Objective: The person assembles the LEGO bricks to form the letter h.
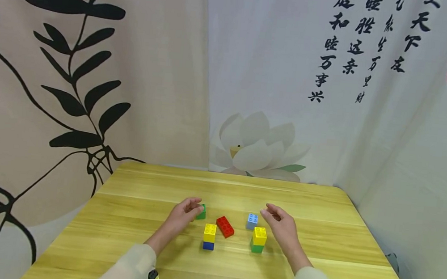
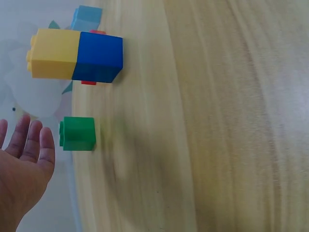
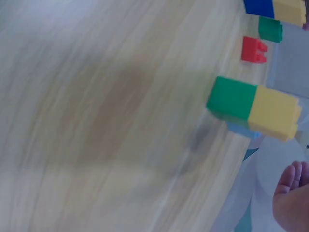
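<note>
My left hand (image 1: pixel 194 206) hovers just left of a small green brick (image 1: pixel 201 212), fingers relaxed and holding nothing. The left wrist view shows a gap between the fingertips (image 2: pixel 34 137) and that green brick (image 2: pixel 77 134). My right hand (image 1: pixel 269 212) hangs loosely curled and empty, just right of a light blue brick (image 1: pixel 252 221). Between the hands lie a red brick (image 1: pixel 225 226), a yellow-on-blue stack (image 1: pixel 209 236) and a yellow-on-green stack (image 1: pixel 258 239). The right wrist view shows the yellow-on-green stack (image 3: pixel 253 107) on the wood, apart from the hand.
The bricks sit on a light wooden table (image 1: pixel 243 191). Printed cloth walls close in behind it and on both sides. Bare wood stretches beyond the bricks and toward the near edge.
</note>
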Motion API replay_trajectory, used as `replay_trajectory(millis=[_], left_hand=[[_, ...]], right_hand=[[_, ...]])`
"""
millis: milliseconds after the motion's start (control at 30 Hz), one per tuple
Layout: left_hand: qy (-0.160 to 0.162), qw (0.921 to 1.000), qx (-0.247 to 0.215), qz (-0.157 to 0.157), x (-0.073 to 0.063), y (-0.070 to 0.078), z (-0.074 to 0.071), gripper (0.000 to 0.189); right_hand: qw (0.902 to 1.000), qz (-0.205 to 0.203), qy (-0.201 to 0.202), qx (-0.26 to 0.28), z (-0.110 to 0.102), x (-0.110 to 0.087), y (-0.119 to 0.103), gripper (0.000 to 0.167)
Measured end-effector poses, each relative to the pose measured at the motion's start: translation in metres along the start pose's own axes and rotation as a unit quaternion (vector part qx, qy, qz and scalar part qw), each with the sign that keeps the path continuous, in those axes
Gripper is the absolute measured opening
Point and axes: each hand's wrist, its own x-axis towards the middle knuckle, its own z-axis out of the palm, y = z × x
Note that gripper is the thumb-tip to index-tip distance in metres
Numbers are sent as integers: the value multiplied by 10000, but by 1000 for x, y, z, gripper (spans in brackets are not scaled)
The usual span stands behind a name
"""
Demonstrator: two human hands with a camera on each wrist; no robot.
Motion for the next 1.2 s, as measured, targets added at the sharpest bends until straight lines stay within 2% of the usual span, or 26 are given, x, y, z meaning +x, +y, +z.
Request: replay_trajectory(millis=[267,433,600,900,1200], left_hand=[[-269,9996,-120,-31,-12,-4,-1,48],[-455,9988,-172,68,-19,-8,-1,47],[-507,9986,-99,64,-22,-14,1,47],[-631,9979,-63,106,-26,-19,6,47],[-741,9971,-12,158,-24,-22,16,45]], right_hand=[[9991,-156,218,333,19,-1,-26,54],[9984,-130,273,473,34,-1,-35,52],[9975,-146,231,645,48,-6,-40,52],[9965,-77,214,809,74,-17,-42,48],[9967,99,243,770,91,-29,-31,48]])
